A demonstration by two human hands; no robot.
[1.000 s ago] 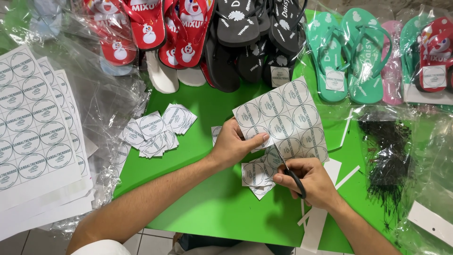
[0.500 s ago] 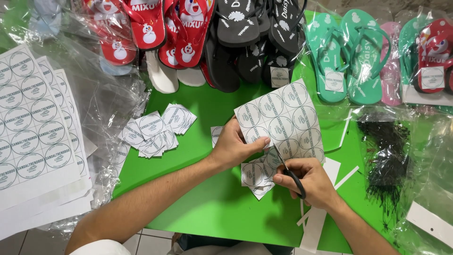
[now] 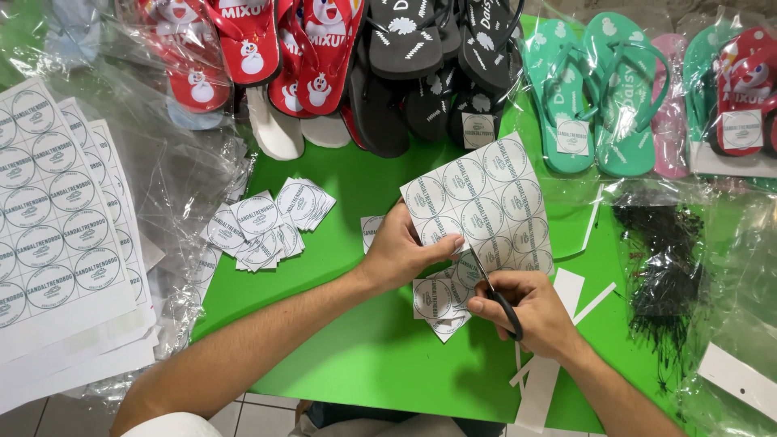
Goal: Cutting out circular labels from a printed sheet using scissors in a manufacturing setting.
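Head view, scissors (image 3: 495, 293) at label sheet (image 3: 486, 202) edge

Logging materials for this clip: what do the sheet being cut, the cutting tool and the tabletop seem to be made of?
Label sheet: thin white matte paper, printed with round marks; it bends in the left hand. Scissors in the right hand: thin grey blades that look like metal, dark handles probably plastic. Table: smooth bright green surface, likely painted or laminated; cannot tell which.

My white label sheet (image 3: 486, 202), printed with grey-green rings, lies at centre over the bright green table (image 3: 364, 364). The scissors (image 3: 502, 299) have black handles. Along the top: red snowman sandals (image 3: 243, 40), black sandals (image 3: 413, 57), teal sandals (image 3: 599, 97).
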